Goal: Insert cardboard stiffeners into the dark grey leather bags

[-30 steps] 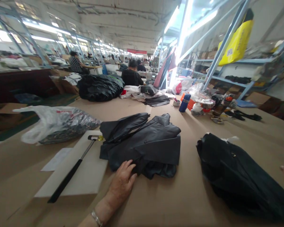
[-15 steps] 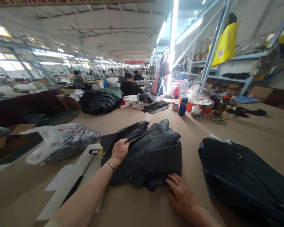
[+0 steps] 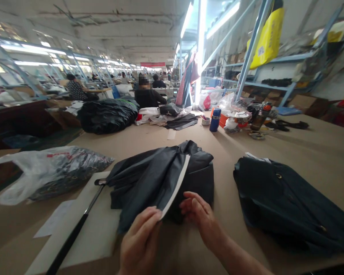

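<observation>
A crumpled dark leather-like piece [image 3: 149, 172] lies in front of me, with a pale strip [image 3: 176, 187] running along one edge. My left hand [image 3: 143, 233] pinches the near end of that edge between thumb and fingers. To the right of the strip hovers my right hand [image 3: 200, 214], its fingers loosely curved and apart, with nothing seen in them. Dark folds of the same material [image 3: 200, 179] lie behind it. A hammer [image 3: 84, 215] rests at the left on a white board [image 3: 100, 229], its head beside the dark piece.
A clear plastic bag [image 3: 60, 172] of small parts lies at the left. Another dark leather-like piece [image 3: 281, 202] with metal fittings is on the right. Farther back are a bundled dark stack [image 3: 107, 114], a blue flask [image 3: 215, 120] and a bottle [image 3: 260, 116]. People sit beyond the table.
My left hand has drawn an edge of the dark piece toward me, bringing the pale strip into view. My right hand has lifted off the lower folds. The view has shifted slightly right.
</observation>
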